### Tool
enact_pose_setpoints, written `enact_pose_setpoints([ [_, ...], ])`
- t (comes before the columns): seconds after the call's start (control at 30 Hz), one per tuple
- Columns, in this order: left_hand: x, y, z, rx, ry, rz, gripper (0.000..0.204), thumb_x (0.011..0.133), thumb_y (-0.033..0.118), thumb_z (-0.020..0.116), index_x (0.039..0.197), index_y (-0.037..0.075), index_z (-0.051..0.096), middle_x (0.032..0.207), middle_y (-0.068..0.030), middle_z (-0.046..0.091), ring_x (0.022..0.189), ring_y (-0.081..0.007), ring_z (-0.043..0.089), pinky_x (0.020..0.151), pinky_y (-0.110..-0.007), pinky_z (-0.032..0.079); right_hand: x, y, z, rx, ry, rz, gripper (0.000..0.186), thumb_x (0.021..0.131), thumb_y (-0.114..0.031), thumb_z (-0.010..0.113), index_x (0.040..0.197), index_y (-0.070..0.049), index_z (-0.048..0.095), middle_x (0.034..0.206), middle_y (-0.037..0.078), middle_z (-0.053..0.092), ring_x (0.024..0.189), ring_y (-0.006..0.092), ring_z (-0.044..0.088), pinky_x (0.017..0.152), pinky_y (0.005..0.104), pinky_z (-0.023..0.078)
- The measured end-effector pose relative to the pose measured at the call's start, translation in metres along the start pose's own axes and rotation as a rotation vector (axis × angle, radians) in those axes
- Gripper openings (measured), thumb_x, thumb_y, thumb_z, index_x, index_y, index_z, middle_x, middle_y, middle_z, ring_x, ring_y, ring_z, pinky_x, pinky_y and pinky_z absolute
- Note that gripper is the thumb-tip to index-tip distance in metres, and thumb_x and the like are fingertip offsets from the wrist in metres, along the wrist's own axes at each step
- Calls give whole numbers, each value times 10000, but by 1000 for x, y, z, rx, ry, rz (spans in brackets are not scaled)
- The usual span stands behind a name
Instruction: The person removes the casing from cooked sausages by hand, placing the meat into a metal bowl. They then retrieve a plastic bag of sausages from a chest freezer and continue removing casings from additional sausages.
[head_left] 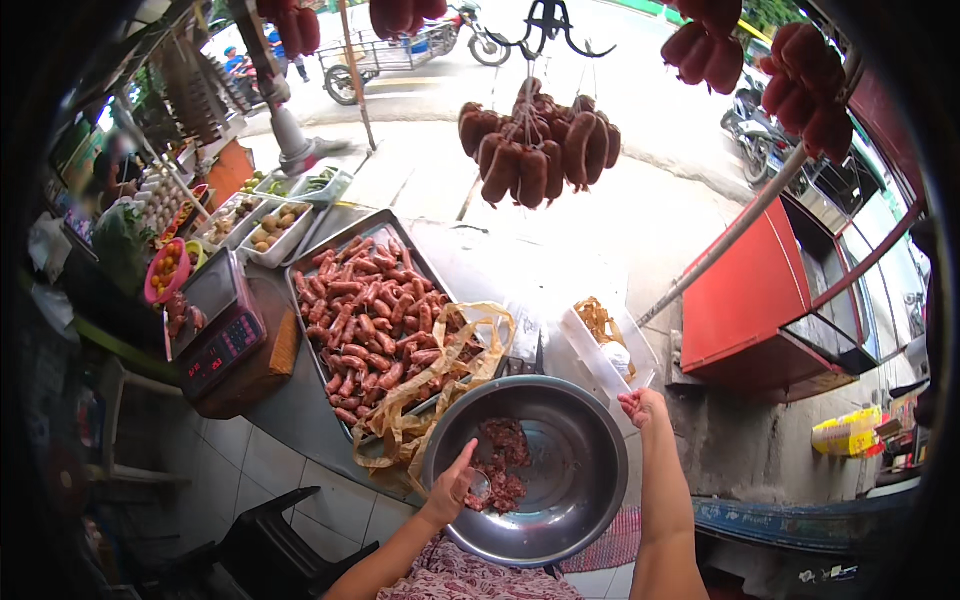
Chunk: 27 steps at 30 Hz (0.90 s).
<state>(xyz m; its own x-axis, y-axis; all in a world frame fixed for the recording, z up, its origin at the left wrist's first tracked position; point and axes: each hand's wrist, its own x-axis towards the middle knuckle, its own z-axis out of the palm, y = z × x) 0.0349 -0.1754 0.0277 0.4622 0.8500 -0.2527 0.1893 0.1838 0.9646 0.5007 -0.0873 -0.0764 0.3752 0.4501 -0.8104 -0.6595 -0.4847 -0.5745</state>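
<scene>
Below me is a wide metal bowl (590, 490) with ground meat (505, 445) on its left side. My left hand (452, 490) is inside it, curled around a small round cup-like piece (479, 486) with a shiny rim, beside the meat. My right hand (645, 408) is at the near corner of a white plastic container (650, 362). Its fingers are pinched; whatever they hold is too small to make out. Crumpled tan material (598, 318) and something white lie in that container. A large tray (308, 372) of raw sausages (375, 310) stands left of the bowl, with tan crinkled strips (405, 405) draped over its edge.
A dark-handled knife (530, 362) lies behind the bowl. Sausage bunches (540, 145) hang from a hook overhead. A digital scale (225, 345) and produce tubs (278, 235) are at left. A black plastic chair (275, 545) stands lower left, a red cabinet (745, 300) at right.
</scene>
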Motion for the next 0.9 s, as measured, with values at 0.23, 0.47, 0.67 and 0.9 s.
enact_pose_setpoints([
  [0.23,-1,12,-6,133,-86,-63,1040,810,863,362,1572,189,146,767,-110,541,694,-220,555,713,-330,439,-70,-4,69,-765,-52,-299,275,962,-232,565,1006,33,622,918,225,688,689,313,687,609,391,569],
  [0.47,13,19,5,-48,-143,162,1097,822,811,464,1568,89,109,762,-66,541,732,-121,509,673,-288,424,-267,60,107,-1502,-131,-1564,338,754,-78,744,1084,-24,688,1216,227,619,1135,394,569,1012,422,440],
  [0.67,19,21,-7,10,-108,166,1032,886,781,353,1542,8,161,1430,-214,415,1215,-227,455,1005,-292,348,-262,136,86,-1481,-531,-931,439,768,-135,732,1186,-46,630,1111,212,616,1046,392,591,868,445,506],
  [0.9,8,30,-29,-25,-112,173,754,1001,538,384,1546,51,198,1521,-134,367,870,-86,542,692,-189,449,-221,244,75,-1669,-334,-595,870,686,-225,842,1392,39,407,1260,283,506,1156,487,521,972,500,469],
])
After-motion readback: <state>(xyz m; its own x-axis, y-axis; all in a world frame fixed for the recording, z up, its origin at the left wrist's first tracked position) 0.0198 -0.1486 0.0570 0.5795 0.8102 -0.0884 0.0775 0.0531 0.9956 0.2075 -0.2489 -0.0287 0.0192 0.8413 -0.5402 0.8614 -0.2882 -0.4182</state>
